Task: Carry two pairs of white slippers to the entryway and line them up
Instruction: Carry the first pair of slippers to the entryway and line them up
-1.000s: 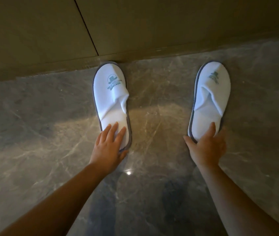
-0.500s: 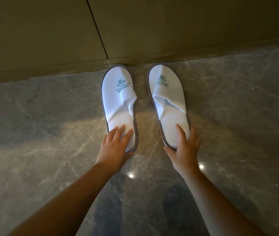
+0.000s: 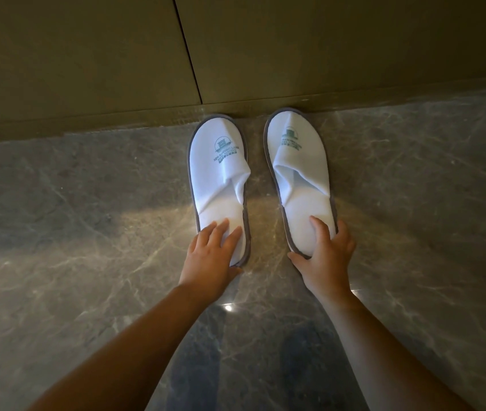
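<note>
— Both hands are down on the slippers, yes? What is each doing?

— Left hand (image 3: 210, 256) lies flat, fingers spread, pressing the heel end of the left slipper (image 3: 219, 185). Right hand (image 3: 329, 256) cups the heel of the right slipper (image 3: 299, 179), thumb at the inner edge and fingers wrapped over the outer rim, a loose hold rather than a clench.

— And where do the slippers sit?

— Straight ahead of the fingertips on the marble floor (image 3: 87, 262), toes at the base of the wall panel (image 3: 87, 54), a narrow strip of floor between them.

— So which step is this?

— Lining up the first pair, I judge. The right slipper angles slightly, so the next move probably calls for a small nudge of its heel to set it parallel, then letting go.

— Anything you cannot see?

— The second pair is nowhere in view. Both heels are partly covered by the hands, and the green logo text is too small to read.
</note>
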`<state>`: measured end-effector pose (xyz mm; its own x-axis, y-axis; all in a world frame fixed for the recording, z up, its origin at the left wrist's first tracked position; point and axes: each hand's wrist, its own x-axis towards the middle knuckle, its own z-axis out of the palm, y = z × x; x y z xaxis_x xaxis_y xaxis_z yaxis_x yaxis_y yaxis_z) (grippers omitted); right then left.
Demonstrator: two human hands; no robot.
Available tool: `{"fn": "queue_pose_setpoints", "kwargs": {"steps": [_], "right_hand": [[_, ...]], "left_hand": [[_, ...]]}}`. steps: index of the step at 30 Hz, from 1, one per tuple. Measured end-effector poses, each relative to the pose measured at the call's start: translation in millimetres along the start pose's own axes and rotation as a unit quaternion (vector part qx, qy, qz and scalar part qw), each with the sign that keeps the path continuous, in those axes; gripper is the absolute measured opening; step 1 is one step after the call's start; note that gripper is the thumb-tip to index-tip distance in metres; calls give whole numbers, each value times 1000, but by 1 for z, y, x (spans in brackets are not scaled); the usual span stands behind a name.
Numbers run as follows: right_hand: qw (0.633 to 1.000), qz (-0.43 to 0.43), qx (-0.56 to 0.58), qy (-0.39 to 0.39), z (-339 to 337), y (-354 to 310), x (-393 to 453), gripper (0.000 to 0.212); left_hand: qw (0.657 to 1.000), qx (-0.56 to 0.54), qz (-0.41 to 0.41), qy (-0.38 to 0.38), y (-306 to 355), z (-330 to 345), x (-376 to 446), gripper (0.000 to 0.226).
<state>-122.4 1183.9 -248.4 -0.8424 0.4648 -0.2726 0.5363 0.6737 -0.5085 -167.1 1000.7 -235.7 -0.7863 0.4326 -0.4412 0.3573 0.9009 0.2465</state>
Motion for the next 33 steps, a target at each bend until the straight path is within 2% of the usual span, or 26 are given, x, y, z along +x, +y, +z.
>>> {"fn": "queue_pose_setpoints", "kwargs": {"steps": [33], "right_hand": [[1000, 4, -13, 4, 8, -8, -6, 74]], "left_hand": [[1000, -3, -7, 3, 0, 2, -1, 75]]}}
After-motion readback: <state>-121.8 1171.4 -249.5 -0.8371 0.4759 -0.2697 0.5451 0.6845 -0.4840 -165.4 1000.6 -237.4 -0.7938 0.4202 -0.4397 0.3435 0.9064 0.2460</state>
